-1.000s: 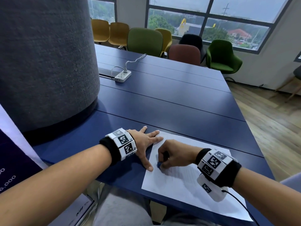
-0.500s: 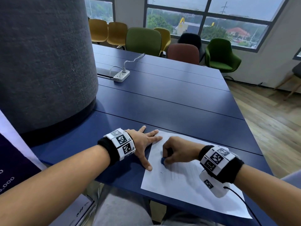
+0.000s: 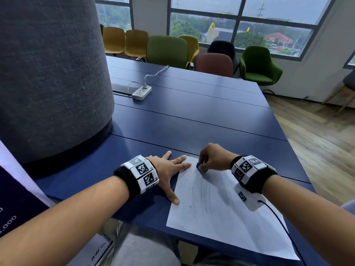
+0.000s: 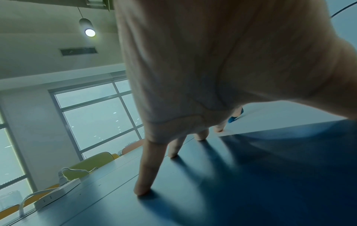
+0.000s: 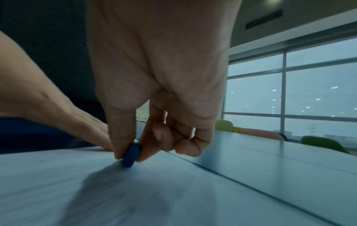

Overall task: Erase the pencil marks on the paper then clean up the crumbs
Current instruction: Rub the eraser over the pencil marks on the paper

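Paper [image 3: 221, 208] on table [image 3: 192, 116]

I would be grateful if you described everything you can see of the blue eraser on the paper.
The eraser is small, dark blue and rounded at the edges, matte like rubber. It stands on edge, its lower end pressed on the white paper near the sheet's far edge. The right hand pinches it between thumb and fingertips, covering its upper part. Faint grey pencil marks lie nearer the person. No print or wear is discernible.
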